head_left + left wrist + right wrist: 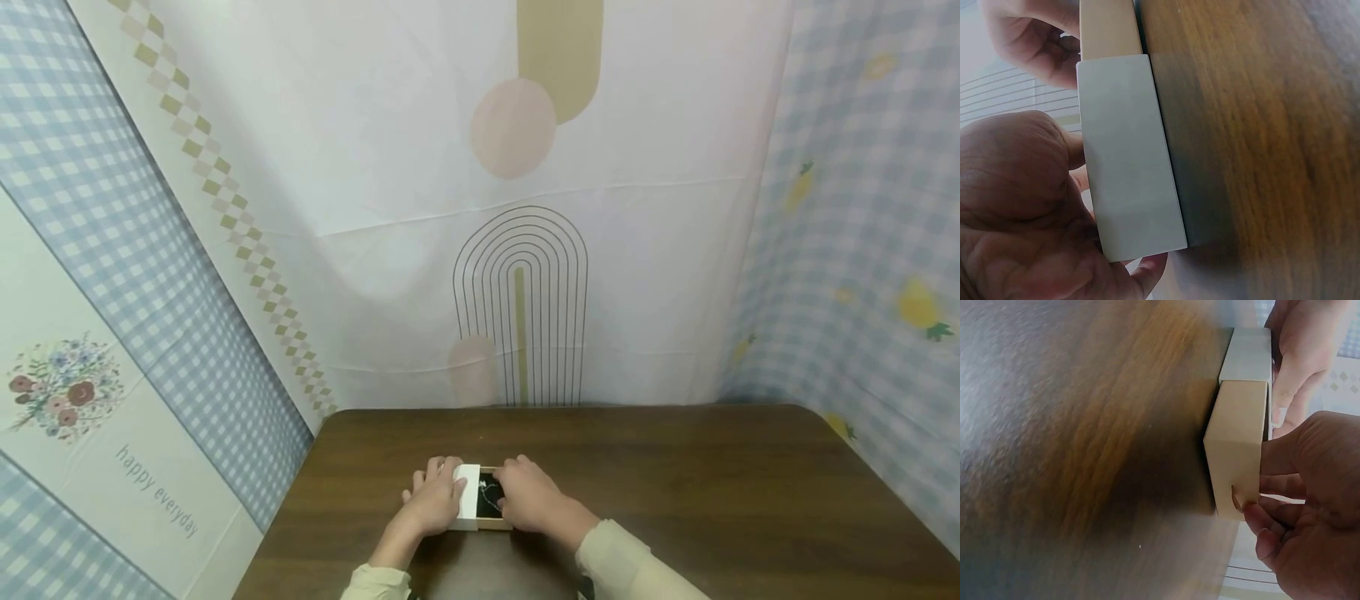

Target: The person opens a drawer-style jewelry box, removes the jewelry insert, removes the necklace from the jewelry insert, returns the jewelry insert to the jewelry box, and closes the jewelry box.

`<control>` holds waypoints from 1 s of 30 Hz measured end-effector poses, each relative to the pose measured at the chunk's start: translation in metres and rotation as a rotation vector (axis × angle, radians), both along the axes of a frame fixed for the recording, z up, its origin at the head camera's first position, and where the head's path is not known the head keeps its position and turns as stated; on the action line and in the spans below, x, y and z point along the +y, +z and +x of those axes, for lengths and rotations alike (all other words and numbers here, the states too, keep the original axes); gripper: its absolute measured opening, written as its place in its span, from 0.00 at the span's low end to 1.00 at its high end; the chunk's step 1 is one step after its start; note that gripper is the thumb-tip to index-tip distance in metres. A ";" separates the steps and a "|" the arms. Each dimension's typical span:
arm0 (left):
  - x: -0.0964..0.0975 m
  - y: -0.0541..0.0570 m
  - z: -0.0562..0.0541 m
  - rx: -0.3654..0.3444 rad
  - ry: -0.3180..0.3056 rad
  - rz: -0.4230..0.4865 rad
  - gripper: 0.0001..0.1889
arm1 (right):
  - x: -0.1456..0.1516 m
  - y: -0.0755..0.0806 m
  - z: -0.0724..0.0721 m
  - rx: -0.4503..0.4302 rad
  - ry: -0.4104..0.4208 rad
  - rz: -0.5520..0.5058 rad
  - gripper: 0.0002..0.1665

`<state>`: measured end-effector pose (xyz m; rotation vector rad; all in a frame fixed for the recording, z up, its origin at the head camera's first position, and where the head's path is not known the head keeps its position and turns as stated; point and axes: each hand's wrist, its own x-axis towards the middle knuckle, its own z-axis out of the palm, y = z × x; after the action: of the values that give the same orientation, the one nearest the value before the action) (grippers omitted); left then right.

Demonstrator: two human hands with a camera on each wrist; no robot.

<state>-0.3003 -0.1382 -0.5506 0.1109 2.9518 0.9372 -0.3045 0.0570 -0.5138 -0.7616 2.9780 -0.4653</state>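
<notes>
A small jewelry box sits on the table, its tan drawer [1238,415] slid partway out of a white sleeve [1124,156] toward the right. On black padding inside the drawer lies a thin silver chain [487,493], partly covered by the right hand. My left hand [435,500] grips the white sleeve, thumb on top and fingers round its left end. At the drawer's outer end, my right hand [529,495] holds the rim with curled fingers. One fingertip is right at a small brown pull loop [1235,499] on the end face.
The dark brown wooden table [697,492] spreads out on both sides of the box. Behind it hangs a white patterned cloth [390,317], with blue checked cloth [825,275] at the right and more at the left.
</notes>
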 end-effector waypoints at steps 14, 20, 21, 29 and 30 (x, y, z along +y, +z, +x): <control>0.000 0.002 0.001 -0.002 -0.010 0.002 0.18 | 0.002 -0.004 -0.005 -0.069 -0.005 -0.082 0.28; 0.001 0.001 0.001 -0.006 -0.004 0.002 0.19 | 0.007 -0.010 -0.009 -0.107 0.001 -0.203 0.24; 0.001 0.000 0.001 -0.009 -0.004 0.003 0.19 | 0.008 -0.011 -0.009 -0.117 -0.001 -0.234 0.24; -0.001 -0.003 0.000 0.008 -0.003 0.008 0.20 | 0.013 -0.018 -0.005 -0.175 -0.044 -0.429 0.20; -0.001 -0.003 -0.001 0.010 -0.003 0.009 0.20 | 0.014 -0.018 -0.005 -0.186 -0.050 -0.453 0.20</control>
<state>-0.3010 -0.1391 -0.5537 0.1212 2.9563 0.9520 -0.3098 0.0709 -0.5320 -0.6220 2.7489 -1.1686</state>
